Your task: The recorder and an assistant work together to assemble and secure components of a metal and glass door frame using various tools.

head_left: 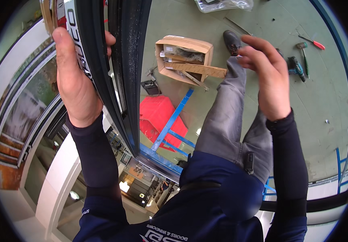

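While gripping the dark window frame [115, 60], left hand [75, 76] wraps closed.
Right hand [267, 76] hangs free, fingers loosely curled, holding nothing.

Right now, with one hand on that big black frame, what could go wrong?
1. Only the left hand grips the dark window frame; the right hand is off it, empty and open, so the frame might slip or twist.
2. The glass beside the frame looks down on a space far below, so a lost grip or balance could be serious.
3. The cardboard box, red case and cordless drill lie near the person's foot, so a step back might trip.
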Available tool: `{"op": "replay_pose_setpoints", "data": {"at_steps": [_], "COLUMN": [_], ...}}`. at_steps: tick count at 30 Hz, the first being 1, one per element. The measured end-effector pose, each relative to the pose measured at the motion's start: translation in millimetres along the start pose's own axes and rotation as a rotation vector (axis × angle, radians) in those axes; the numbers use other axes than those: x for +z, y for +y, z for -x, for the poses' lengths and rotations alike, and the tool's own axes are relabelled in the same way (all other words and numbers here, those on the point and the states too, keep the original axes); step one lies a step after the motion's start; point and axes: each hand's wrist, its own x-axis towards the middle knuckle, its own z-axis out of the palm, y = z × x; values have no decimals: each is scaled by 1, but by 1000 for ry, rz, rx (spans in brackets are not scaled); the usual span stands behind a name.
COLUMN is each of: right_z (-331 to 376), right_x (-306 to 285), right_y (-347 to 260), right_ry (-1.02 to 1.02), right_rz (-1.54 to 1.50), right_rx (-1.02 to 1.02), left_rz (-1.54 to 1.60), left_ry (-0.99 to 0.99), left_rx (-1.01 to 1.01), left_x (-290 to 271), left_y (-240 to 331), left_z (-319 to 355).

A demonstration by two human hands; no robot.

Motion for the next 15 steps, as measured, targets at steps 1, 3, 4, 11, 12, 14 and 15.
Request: {"op": "replay_pose_setpoints", "data": {"at_steps": [1, 3, 4, 11, 12, 14, 15], "right_z": [-3, -5, -8, -20, -22, -37, -42], "right_x": [-16, -42, -58, -172, -189, -206, -230], "right_y": [12, 29, 39, 140, 158, 187, 200], "right_ry": [15, 24, 41, 143, 152, 206, 235], "right_rz": [-23, 57, 106, 394, 432, 473, 563], "right_rx": [32, 116, 145, 282, 275, 359, 385], "left_rz": [-43, -31, 14, 44, 65, 46, 30], "left_ry": [44, 45, 27, -103, -195, -217, -123], "left_rx": [-26, -47, -57, -91, -122, -112, -101], "left_x": [3, 0, 1, -21, -28, -42, -37], "left_y": [1, 1, -2, -10, -13, -7, -15], "left_z": [0, 2, -1, 3, 1, 3, 2]}}
